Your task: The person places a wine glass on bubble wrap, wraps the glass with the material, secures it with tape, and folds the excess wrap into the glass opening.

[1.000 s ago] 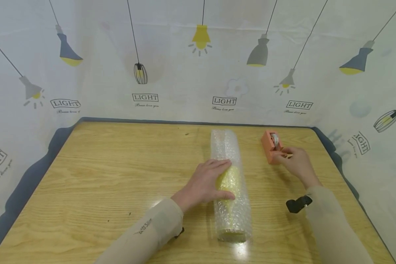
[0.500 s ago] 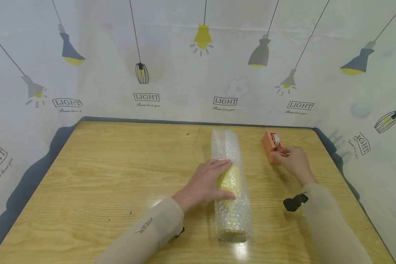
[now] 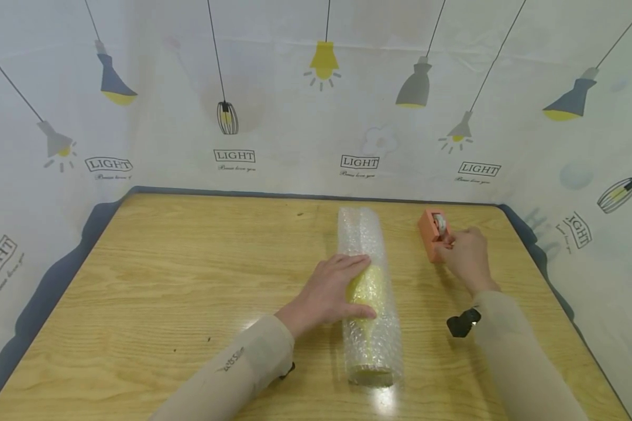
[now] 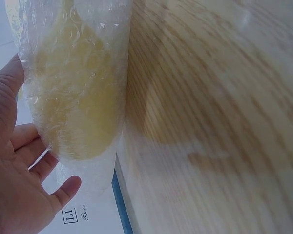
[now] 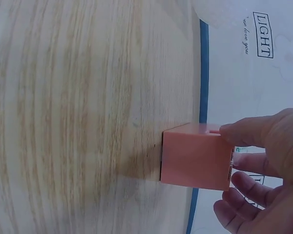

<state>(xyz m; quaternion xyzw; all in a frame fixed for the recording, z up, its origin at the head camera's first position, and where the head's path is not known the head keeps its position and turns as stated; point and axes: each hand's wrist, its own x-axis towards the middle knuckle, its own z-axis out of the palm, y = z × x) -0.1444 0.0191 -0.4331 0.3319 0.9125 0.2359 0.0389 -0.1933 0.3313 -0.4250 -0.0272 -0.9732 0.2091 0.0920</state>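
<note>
A clear bubble-wrap roll (image 3: pixel 361 234) lies lengthwise on the wooden table (image 3: pixel 200 251), with something yellow inside. Through the wrap in the left wrist view, the yellow thing (image 4: pixel 78 92) has a rounded, tapering shape. My left hand (image 3: pixel 326 289) rests on the roll's left side, thumb and fingers spread apart and fairly straight over it. To the right, a coral tape dispenser (image 3: pixel 430 234) stands on the table with a tape roll (image 3: pixel 439 223) in it. My right hand (image 3: pixel 467 257) grips its near end, thumb and forefinger at the cutter edge; the tape's end is hidden.
A pale cloth wall (image 3: pixel 289 117) printed with lamps surrounds the table at the back and both sides. A dark blue border (image 3: pixel 242 193) runs along the table's back edge. A black wrist camera (image 3: pixel 463 323) sits at my right cuff.
My right hand has turned slightly and its wrist has shifted left, with the fingertips staying at the tape dispenser's near end. The left hand and the bubble-wrap roll have not moved.
</note>
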